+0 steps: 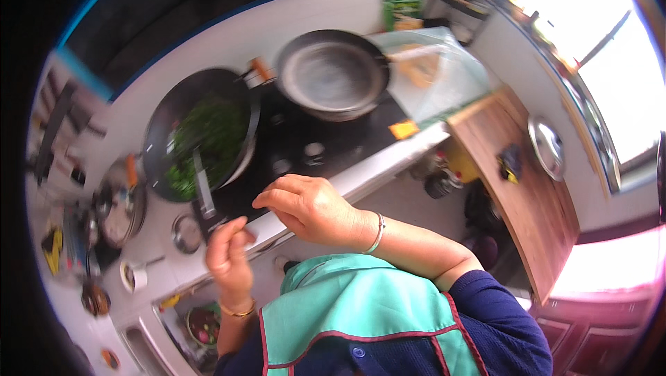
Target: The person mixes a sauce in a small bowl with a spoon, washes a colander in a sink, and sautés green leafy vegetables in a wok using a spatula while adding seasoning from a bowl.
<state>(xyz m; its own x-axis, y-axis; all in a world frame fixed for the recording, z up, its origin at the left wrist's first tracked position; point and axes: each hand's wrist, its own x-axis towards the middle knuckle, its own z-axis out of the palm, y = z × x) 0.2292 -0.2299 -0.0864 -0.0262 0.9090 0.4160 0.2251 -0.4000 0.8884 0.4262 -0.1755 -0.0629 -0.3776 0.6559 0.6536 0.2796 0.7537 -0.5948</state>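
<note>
My left hand [231, 258] is raised in front of the stove, fingers loosely bent and a little apart, with nothing visible in them. My right hand [312, 206] is over the stove's front edge, fingers curled and pressed together; whatever they hold, if anything, is hidden. Beyond my left hand, a spatula [202, 185] leans out of a dark wok [161, 126], its handle end close to my fingertips but apart from them. Chopped green leaves [215, 133] lie in the wok. To the right stands a second dark pan [329, 78], with nothing visible inside it.
Both pans sit on a black stove top [305, 157]. At the right are a wooden board [517, 189] and a round metal lid [547, 147]. On the left counter stand a lidded pot [119, 209], a small metal lid [186, 232] and a tape roll [134, 277].
</note>
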